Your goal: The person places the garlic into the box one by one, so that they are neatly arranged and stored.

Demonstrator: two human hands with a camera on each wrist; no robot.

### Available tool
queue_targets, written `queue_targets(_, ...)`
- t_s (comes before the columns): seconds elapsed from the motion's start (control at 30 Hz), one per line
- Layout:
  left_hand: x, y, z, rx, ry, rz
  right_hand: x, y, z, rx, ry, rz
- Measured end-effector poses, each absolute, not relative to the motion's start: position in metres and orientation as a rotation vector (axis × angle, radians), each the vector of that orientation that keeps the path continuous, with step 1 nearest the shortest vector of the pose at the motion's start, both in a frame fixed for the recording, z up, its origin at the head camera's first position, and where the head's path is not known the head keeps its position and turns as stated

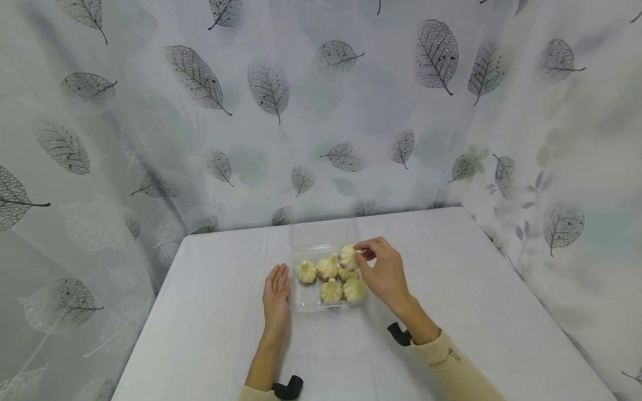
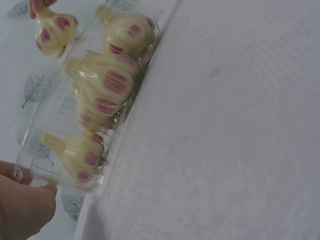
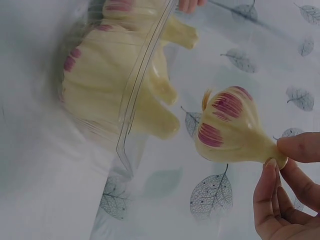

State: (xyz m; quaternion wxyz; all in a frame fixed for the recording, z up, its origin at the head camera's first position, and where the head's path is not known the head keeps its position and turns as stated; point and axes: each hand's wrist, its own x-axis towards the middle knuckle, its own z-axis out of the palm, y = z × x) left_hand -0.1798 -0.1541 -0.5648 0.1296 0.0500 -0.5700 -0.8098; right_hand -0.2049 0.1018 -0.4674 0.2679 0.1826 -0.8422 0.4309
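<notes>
A clear plastic box [image 1: 307, 298] with its lid folded back holds several pale garlic bulbs [image 1: 331, 291] with purple patches. My right hand [image 1: 383, 271] pinches one garlic bulb [image 3: 230, 125] by its stem between thumb and fingertips, raised above the box's right side; the right wrist view shows it hanging clear of the box wall. My left hand [image 1: 276, 295] lies along the box's left side, fingers fairly straight and together. In the left wrist view the left hand [image 2: 25, 202] touches the box's near corner, and the held bulb shows at the top left.
A white cloth covers the table [image 1: 220, 323]. The transparent lid [image 1: 323, 233] lies toward the table's back edge. Behind and at both sides hang curtains [image 1: 326, 111] printed with leaves. A black strap piece [image 1: 288, 387] sits at the left wrist, another [image 1: 399, 334] at the right.
</notes>
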Motion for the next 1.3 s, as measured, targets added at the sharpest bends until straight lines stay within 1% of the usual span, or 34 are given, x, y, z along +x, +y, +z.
queue_targets(0.97, -0.18, -0.154, -0.563, 0.156, -1.634, -2.361, -0.197, 0.061, -0.474, 0.553, -2.325, 1.213)
queue_targets(1.3, -0.179, -0.154, -0.563, 0.149, -1.632, -2.359, -0.195, 0.045, -0.48, 0.629, -2.312, 1.267)
